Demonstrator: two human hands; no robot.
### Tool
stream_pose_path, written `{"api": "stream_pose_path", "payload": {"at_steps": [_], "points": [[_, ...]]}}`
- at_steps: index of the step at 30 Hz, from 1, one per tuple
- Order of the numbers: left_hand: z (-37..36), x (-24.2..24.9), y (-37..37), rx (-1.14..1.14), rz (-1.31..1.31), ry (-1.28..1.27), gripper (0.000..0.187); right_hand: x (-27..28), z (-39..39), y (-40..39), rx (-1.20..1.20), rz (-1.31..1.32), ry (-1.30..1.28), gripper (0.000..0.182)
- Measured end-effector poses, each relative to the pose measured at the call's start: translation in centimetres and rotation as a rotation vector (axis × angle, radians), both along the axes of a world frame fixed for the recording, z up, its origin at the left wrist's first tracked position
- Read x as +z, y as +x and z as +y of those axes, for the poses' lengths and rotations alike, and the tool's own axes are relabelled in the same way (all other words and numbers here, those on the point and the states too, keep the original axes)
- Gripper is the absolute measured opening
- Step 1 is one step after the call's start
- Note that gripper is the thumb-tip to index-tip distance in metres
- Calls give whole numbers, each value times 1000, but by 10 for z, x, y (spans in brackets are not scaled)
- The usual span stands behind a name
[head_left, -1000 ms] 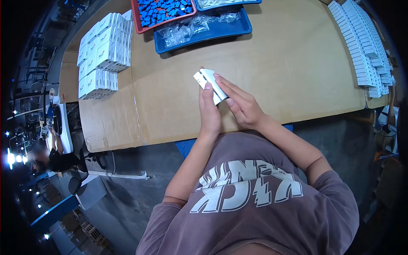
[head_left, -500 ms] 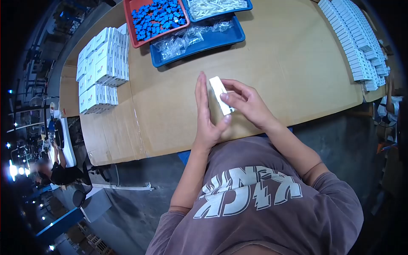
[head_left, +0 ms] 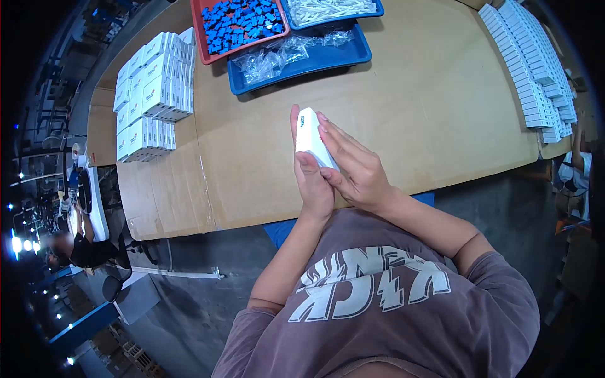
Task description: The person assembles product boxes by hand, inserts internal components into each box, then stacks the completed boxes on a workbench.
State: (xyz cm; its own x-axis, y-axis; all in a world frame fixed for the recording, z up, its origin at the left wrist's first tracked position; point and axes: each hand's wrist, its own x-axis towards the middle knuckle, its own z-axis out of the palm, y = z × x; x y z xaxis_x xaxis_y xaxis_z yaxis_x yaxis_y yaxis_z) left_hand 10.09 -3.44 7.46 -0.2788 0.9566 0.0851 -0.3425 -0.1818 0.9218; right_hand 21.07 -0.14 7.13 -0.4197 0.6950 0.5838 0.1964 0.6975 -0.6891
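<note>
Between my two palms, above the near part of the table, is a small white box [head_left: 309,133] with dark print near its far end. My left hand [head_left: 313,183] presses along its left side, the thumb lying over the near end. From the right, my right hand [head_left: 356,167] lies flat against the other side, fingers pointing away from me and thumb near the box's lower corner. The box is tilted, and the palms hide part of it.
White boxes [head_left: 151,94] are stacked at the left, and more stacked boxes [head_left: 529,69] stand at the far right. A red tray [head_left: 203,53] of blue parts, a blue tray [head_left: 380,9] of white pieces and a blue tray [head_left: 302,77] with clear bags sit at the back of the cardboard-covered table [head_left: 428,113].
My left hand has closed in on the box, and my right fingers have straightened along its side. The box has turned, so a printed face now shows.
</note>
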Motion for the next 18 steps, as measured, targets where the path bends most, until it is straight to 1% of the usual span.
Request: {"api": "stream_pose_path", "payload": {"at_steps": [4,6,13,15,18], "points": [[-5,1,1,-8,8,-2,110,0,-3,1,-26,-49,122,58],[-8,6,1,-37,25,-27,115,-4,-4,2,-27,-61,139,58],[-11,-1,5,-10,23,-32,114,-5,-8,3,-47,-73,149,55],[-13,-6,3,-13,36,-29,113,-7,-10,4,-32,-61,116,55],[-15,-3,4,-16,-14,-32,114,-7,-11,5,-13,-49,90,54]]}}
